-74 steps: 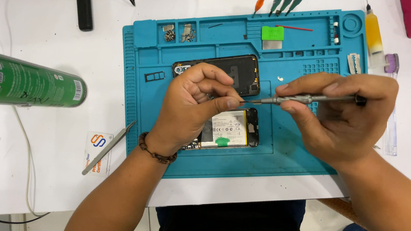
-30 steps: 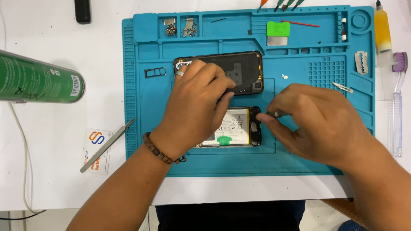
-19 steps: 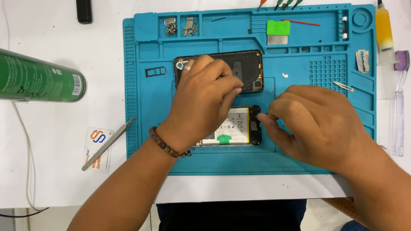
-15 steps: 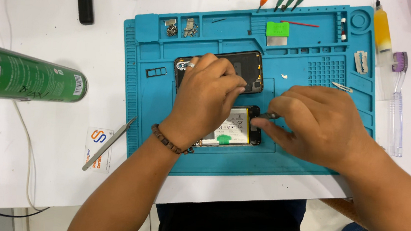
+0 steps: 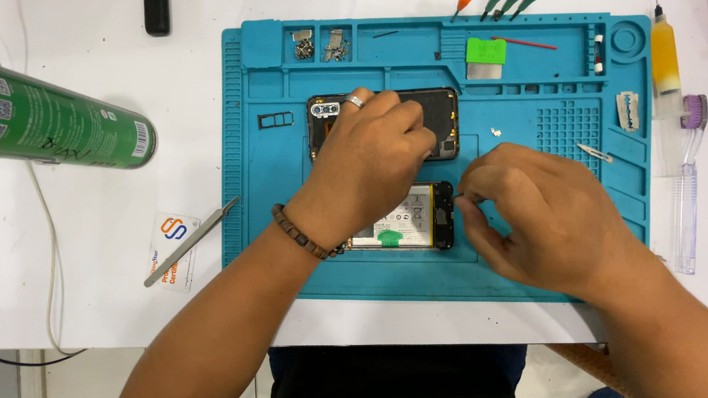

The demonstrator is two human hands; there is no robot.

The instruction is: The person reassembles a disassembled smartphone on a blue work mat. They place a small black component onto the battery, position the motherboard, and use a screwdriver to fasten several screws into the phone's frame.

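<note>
**Hands on the opened phone, blue repair mat**

Left hand (image 5: 372, 162): we record it palm down, fingers curled and close together, lying across the opened phone (image 5: 421, 218) and covering most of it; a ring sits on one finger, a bead bracelet (image 5: 306, 233) at the wrist. We cannot tell whether it grips anything underneath.

Right hand (image 5: 540, 215): we note fingertips drawn together in a pinch at the phone's right edge; whatever they pinch is too small for us to make out.

Opened phone: near the middle of the blue mat (image 5: 277, 201), white battery showing. Its dark back cover (image 5: 442, 121) lies just beyond, on the far side.

Also listed: green spray can (image 5: 49, 121) to the left, metal tweezers (image 5: 192, 240) at the mat's left edge, clear-handled brush (image 5: 690, 186) to the right.
</note>
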